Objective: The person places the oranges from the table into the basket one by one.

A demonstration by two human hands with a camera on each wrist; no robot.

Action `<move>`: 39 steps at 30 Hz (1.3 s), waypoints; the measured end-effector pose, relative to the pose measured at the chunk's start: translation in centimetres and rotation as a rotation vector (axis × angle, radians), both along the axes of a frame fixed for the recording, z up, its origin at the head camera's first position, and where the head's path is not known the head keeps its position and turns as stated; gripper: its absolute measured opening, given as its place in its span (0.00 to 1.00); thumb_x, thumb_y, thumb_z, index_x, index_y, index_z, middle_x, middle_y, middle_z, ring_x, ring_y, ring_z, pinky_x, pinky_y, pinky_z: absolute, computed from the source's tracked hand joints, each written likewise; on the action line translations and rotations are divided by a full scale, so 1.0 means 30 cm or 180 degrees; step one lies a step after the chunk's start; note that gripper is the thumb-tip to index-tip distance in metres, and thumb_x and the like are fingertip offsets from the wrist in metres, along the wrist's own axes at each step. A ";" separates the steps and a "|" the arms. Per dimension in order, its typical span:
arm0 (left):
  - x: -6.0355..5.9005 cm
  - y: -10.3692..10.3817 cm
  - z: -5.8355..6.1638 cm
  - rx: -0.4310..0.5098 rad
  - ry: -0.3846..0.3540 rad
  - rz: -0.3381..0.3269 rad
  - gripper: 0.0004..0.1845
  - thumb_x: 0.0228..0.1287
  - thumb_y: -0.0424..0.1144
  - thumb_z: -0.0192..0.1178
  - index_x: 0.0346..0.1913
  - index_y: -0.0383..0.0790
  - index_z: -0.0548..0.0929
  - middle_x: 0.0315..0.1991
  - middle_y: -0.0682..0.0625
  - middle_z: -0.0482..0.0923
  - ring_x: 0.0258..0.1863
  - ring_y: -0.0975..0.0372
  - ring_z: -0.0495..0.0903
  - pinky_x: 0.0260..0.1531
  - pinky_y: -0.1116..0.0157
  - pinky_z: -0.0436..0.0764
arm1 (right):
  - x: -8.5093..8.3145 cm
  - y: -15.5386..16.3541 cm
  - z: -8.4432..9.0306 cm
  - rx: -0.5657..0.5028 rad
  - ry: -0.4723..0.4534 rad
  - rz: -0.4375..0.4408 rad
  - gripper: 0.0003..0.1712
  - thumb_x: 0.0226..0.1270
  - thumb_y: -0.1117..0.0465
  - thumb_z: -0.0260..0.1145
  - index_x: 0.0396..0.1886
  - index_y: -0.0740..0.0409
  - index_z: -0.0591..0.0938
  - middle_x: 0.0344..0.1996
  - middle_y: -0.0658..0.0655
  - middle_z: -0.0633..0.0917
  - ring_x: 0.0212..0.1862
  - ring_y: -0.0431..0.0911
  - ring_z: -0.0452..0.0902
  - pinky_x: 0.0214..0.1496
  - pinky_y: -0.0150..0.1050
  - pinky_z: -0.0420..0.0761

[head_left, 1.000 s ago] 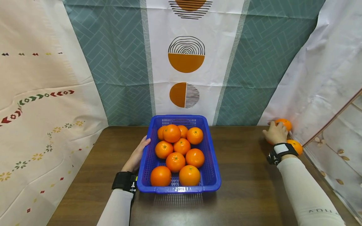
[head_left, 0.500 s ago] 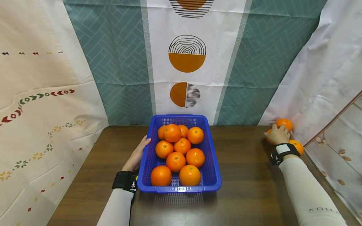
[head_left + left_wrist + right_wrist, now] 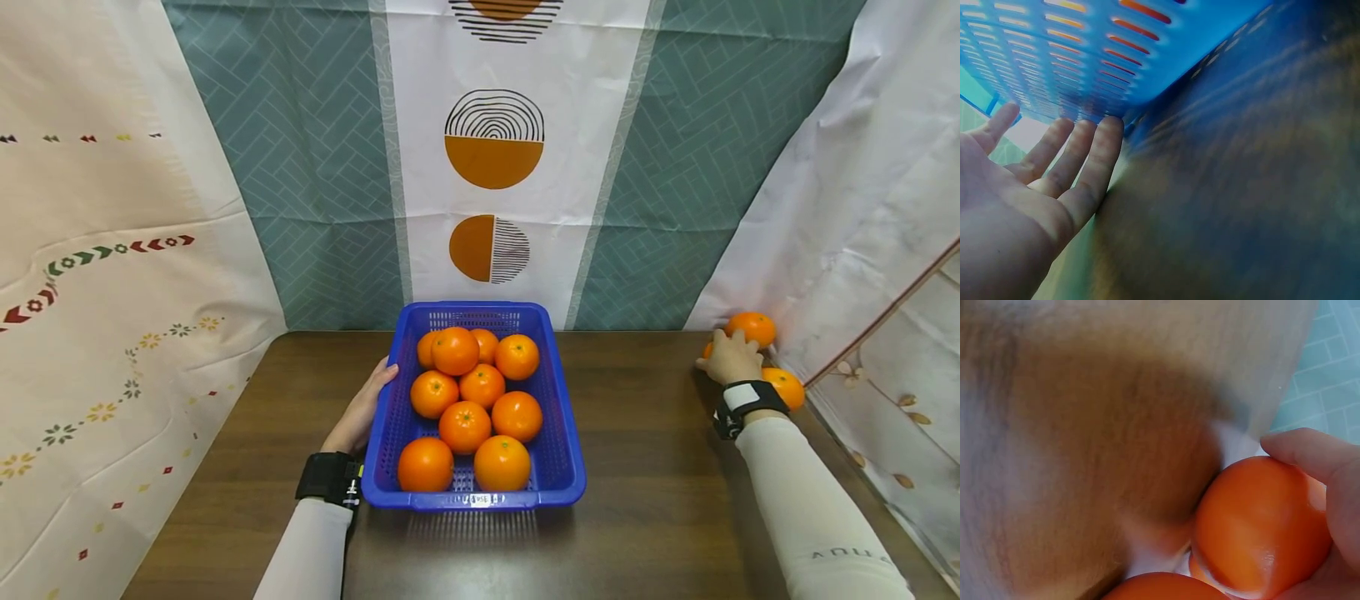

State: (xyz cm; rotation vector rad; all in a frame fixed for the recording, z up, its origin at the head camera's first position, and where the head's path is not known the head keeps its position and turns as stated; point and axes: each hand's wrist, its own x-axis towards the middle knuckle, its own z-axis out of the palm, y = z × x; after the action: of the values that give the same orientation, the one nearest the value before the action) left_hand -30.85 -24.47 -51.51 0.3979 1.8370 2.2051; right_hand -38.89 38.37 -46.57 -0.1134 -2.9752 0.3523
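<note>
A blue slotted plastic basket (image 3: 558, 467) stands mid-table and holds several oranges (image 3: 465, 427). My left hand (image 3: 365, 408) lies flat against its left wall, fingers straight; the left wrist view shows those fingers (image 3: 1085, 150) on the basket wall (image 3: 1085, 56). My right hand (image 3: 729, 358) is at the far right by the curtain, curled over an orange (image 3: 1260, 525), with the thumb (image 3: 1310, 453) on top of it. In the head view the hand hides most of that orange. Two more loose oranges lie close by, one beyond the hand (image 3: 752, 327) and one beside the wrist (image 3: 785, 387).
The dark wooden table (image 3: 645, 467) is walled in by hanging cloths: teal and white at the back (image 3: 495, 167), white at the left (image 3: 112, 292) and right (image 3: 847, 208). The right cloth touches the loose oranges. Another orange (image 3: 1154, 587) shows at the bottom of the right wrist view.
My right hand has drawn back slightly from the farthest orange and settled over a nearer one. The left hand and the basket have not moved.
</note>
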 end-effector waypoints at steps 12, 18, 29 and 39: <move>-0.001 -0.003 -0.001 -0.0045 -0.0018 -0.0034 0.32 0.86 0.56 0.36 0.84 0.53 0.44 0.78 0.34 0.55 0.60 0.52 0.78 0.56 0.49 0.82 | -0.009 0.000 -0.013 0.0090 0.0093 0.0083 0.36 0.64 0.59 0.73 0.59 0.79 0.66 0.51 0.85 0.63 0.52 0.85 0.59 0.50 0.78 0.66; -0.002 -0.005 0.002 -0.0040 -0.0018 -0.0038 0.32 0.86 0.55 0.36 0.84 0.53 0.44 0.78 0.34 0.55 0.59 0.53 0.78 0.55 0.50 0.83 | -0.008 -0.029 0.004 -0.0048 0.0012 0.0287 0.36 0.66 0.59 0.70 0.61 0.79 0.66 0.54 0.85 0.63 0.52 0.84 0.60 0.51 0.77 0.67; 0.000 0.002 -0.001 0.0002 -0.0066 0.0008 0.33 0.85 0.56 0.37 0.84 0.53 0.45 0.77 0.34 0.56 0.57 0.55 0.80 0.53 0.53 0.83 | -0.003 -0.078 0.014 -0.0001 -0.0007 0.0423 0.33 0.67 0.58 0.71 0.59 0.79 0.69 0.51 0.83 0.66 0.50 0.80 0.63 0.50 0.74 0.69; -0.001 -0.004 -0.007 0.0023 0.0001 -0.0010 0.32 0.85 0.56 0.38 0.83 0.52 0.46 0.76 0.33 0.57 0.56 0.55 0.80 0.52 0.53 0.84 | -0.017 -0.110 0.026 -0.0290 0.0268 0.0534 0.29 0.68 0.57 0.67 0.59 0.74 0.73 0.52 0.82 0.68 0.48 0.77 0.64 0.46 0.69 0.69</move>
State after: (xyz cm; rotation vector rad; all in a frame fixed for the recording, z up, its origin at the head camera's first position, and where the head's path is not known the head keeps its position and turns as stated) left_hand -30.89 -24.58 -51.73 0.4023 1.8279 2.2102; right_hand -39.39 35.07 -45.78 0.1388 -2.8924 0.4994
